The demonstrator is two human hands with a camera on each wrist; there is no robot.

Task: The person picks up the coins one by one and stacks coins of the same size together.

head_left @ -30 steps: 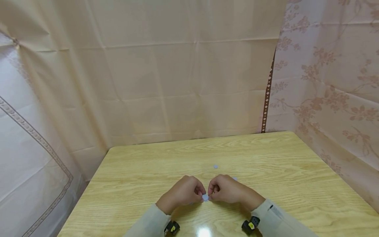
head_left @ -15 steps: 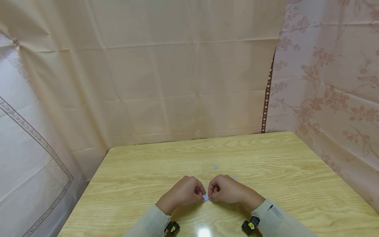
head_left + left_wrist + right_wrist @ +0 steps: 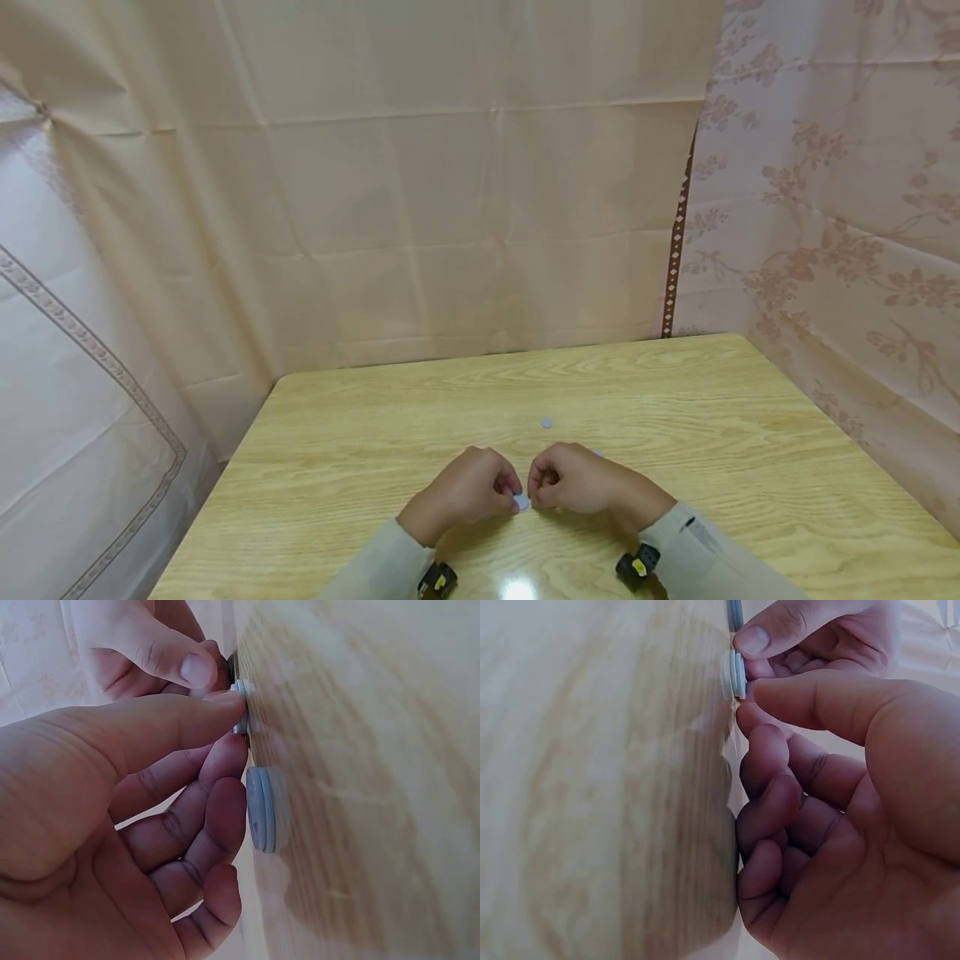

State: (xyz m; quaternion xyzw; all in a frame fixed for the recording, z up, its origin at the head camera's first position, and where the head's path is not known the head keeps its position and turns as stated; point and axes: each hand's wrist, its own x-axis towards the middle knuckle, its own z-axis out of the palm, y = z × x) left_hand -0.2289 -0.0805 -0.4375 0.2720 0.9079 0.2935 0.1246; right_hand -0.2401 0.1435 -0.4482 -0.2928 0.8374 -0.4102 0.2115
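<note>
Head view: two hands [image 3: 468,485] [image 3: 573,480], at least four discs [image 3: 522,502] [image 3: 547,423]

Left hand [image 3: 467,492], right hand [image 3: 576,481], low over the table [image 3: 375,437], and between their fingertips, the middle disc [image 3: 522,502]! The near disc [image 3: 262,810] sits under the left hand's fingers. Just beyond the right hand, the side disc [image 3: 597,452]; farther ahead, the far disc [image 3: 547,423]. Behind the table, the curtain [image 3: 450,208].

Free tabletop [image 3: 322,467] leftward; disc [image 3: 522,502] between hands [image 3: 467,487] [image 3: 579,483]
</note>
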